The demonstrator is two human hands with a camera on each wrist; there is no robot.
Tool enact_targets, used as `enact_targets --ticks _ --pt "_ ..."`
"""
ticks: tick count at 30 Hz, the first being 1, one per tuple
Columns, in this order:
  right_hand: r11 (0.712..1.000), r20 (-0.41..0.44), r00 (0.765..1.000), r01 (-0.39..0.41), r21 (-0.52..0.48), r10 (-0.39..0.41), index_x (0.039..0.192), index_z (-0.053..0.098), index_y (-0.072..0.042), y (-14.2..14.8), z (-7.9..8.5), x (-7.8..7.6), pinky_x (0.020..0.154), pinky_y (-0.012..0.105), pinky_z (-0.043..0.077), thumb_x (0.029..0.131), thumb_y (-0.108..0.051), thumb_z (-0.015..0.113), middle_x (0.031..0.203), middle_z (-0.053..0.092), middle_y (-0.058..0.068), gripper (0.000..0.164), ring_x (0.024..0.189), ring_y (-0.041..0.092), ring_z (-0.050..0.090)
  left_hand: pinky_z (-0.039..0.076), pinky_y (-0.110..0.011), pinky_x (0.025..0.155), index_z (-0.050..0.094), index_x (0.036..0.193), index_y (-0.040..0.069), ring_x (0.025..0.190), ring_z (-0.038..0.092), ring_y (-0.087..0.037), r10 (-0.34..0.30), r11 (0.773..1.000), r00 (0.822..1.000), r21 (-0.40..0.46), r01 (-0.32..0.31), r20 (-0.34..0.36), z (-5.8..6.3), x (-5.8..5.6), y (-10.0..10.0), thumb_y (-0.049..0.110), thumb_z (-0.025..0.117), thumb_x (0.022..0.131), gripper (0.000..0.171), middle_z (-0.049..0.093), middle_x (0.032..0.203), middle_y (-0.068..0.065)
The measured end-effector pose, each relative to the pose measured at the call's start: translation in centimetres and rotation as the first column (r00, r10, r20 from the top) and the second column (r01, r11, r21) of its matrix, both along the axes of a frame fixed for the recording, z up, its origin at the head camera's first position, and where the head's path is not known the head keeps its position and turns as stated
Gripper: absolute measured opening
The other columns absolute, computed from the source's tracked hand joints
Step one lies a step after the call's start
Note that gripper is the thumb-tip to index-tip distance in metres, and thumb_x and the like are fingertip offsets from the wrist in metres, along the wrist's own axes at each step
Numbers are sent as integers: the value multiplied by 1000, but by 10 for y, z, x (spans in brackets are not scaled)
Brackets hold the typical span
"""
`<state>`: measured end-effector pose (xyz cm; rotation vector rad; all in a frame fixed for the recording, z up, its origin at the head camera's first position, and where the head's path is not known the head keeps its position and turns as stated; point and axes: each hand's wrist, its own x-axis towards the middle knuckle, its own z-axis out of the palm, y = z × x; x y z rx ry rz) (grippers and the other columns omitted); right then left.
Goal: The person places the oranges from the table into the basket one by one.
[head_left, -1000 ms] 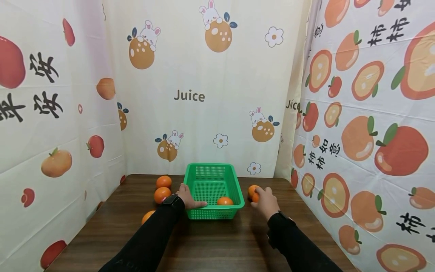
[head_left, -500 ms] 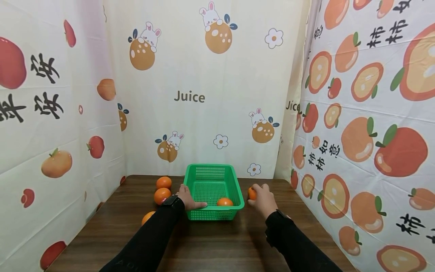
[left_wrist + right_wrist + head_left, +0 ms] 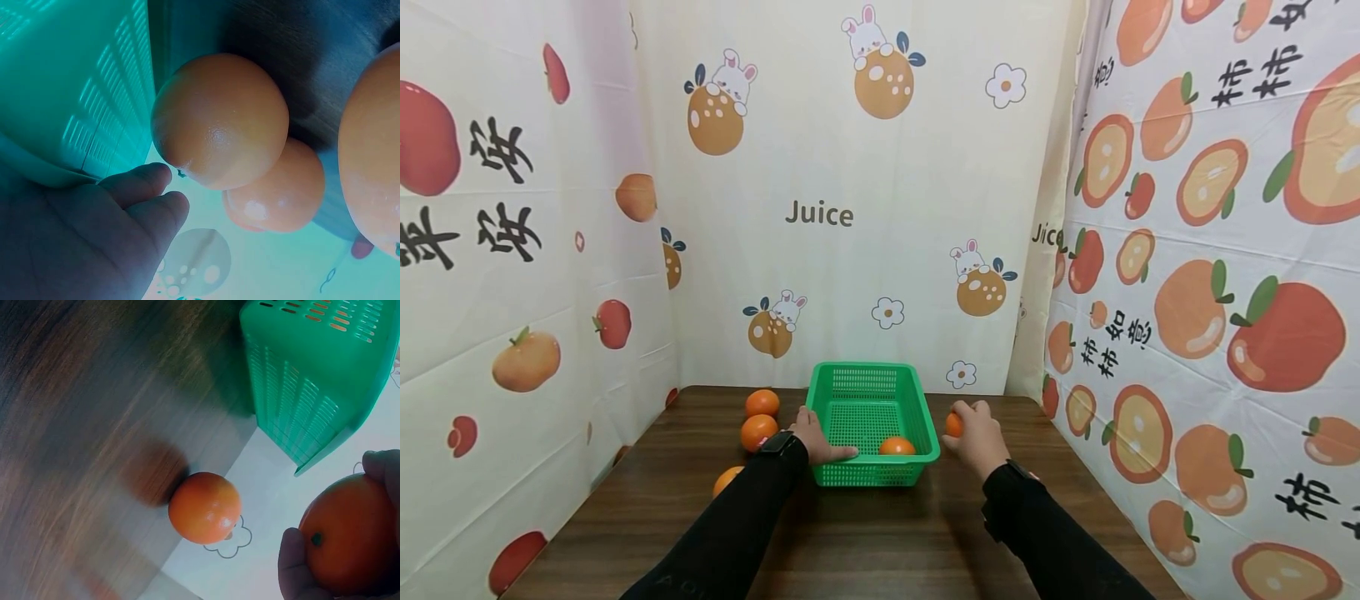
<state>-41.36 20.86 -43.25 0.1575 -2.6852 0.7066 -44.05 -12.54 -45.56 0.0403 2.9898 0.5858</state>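
Gripping orange (image 3: 351, 534) within curled right hand (image 3: 982, 440); left hand (image 3: 814, 438) relaxed, touching basket (image 3: 872, 474).

The head view looks forward and down from the near side. Both close wrist views share the green slotted plastic basket (image 3: 319, 372).

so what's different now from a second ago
The right hand, gripping an orange, has moved slightly left, towards the green basket. The left hand at its corner, the fruit inside and the three oranges at left stayed put.
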Motion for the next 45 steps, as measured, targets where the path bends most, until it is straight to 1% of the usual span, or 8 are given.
enact_targets --ticks 10,15,23,27,32,37,41,45 --pt "1000 -23 1000 -20 -13 20 125 69 -13 -7 4 0 77 45 56 87 -20 89 123 55 21 43 92 38 61 34 -62 125 18 167 -7 155 35 -51 -5 1000 1000 -12 5 -3 -10 -10 -1 91 64 79 139 11 176 -31" --pt "999 -17 1000 -23 -27 22 127 68 -12 -11 6 0 78 45 58 88 -18 88 125 55 22 44 93 38 63 34 -62 125 17 167 -6 155 34 -51 -8 1000 1000 -7 8 5 -11 -11 -2 89 66 80 138 9 176 -30" --pt "996 6 999 -40 -76 40 130 67 -15 -21 8 -4 75 39 56 89 -21 88 124 54 18 47 89 30 61 35 -64 123 20 166 -8 153 36 -54 -8 1000 1000 -9 8 -3 -5 -4 -1 86 67 82 135 11 175 -33" --pt "995 10 998 -56 -86 57 132 66 -14 -27 12 -1 76 37 57 90 -22 86 125 54 17 47 89 29 61 36 -64 123 20 166 -8 153 36 -53 -2 1000 1000 -8 2 -3 -7 -7 -3 86 67 82 135 10 175 -32" --pt "991 18 997 -67 -115 69 131 67 -14 -31 17 3 74 36 56 90 -22 87 123 54 17 46 90 28 60 35 -63 124 19 167 -6 153 37 -51 0 1000 1000 -4 0 7 -5 -6 -2 89 67 79 138 10 176 -31" --pt "988 20 996 -82 -134 86 130 67 -16 -36 18 3 77 38 57 90 -23 87 120 53 15 45 91 27 61 36 -63 124 20 167 -6 152 39 -51 1 1000 1000 -22 -1 11 -1 -2 -1 90 67 78 139 11 175 -31" --pt "986 17 996 -85 -147 88 131 67 -17 -38 17 3 79 39 58 90 -24 88 120 53 15 46 92 28 61 36 -62 124 18 167 -5 153 39 -50 2 1000 1000 -13 -2 7 0 1 -1 88 65 81 135 10 176 -30" --pt "983 26 995 -95 -159 100 133 67 -15 -41 17 4 75 37 54 90 -24 87 122 53 17 49 92 28 60 36 -63 123 19 167 -6 152 38 -52 -6 1000 1000 -1 6 5 6 9 0 84 67 84 132 11 175 -32"
